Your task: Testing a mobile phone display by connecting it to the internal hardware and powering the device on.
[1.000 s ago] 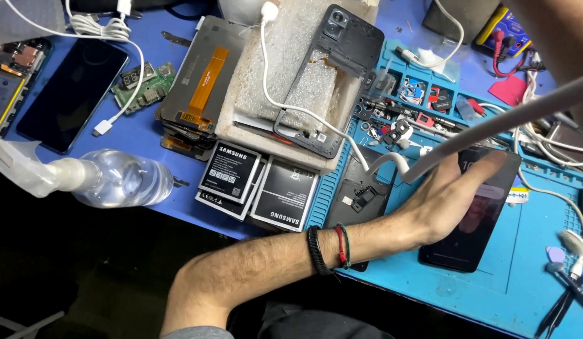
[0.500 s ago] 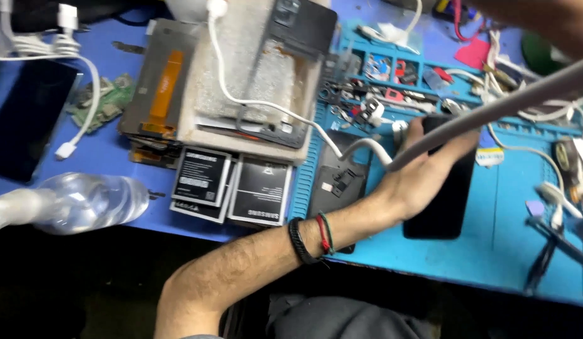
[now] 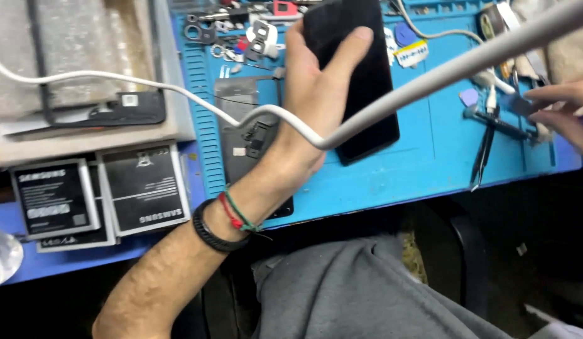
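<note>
Blue work mat (image 3: 430,163) on blue table (image 3: 71,260); dark floor (image 3: 543,251) below

1. I am at a phone repair workshop counter (image 3: 78,260), covered on the right by a blue silicone work mat (image 3: 423,157).
2. Loose phone batteries (image 3: 100,194) lie at the near left.
3. Tweezers (image 3: 483,147) rest at the right, and small screws and parts (image 3: 241,37) sit in the mat's far compartments.
4. An opened phone back (image 3: 247,141) lies on the mat.
</note>
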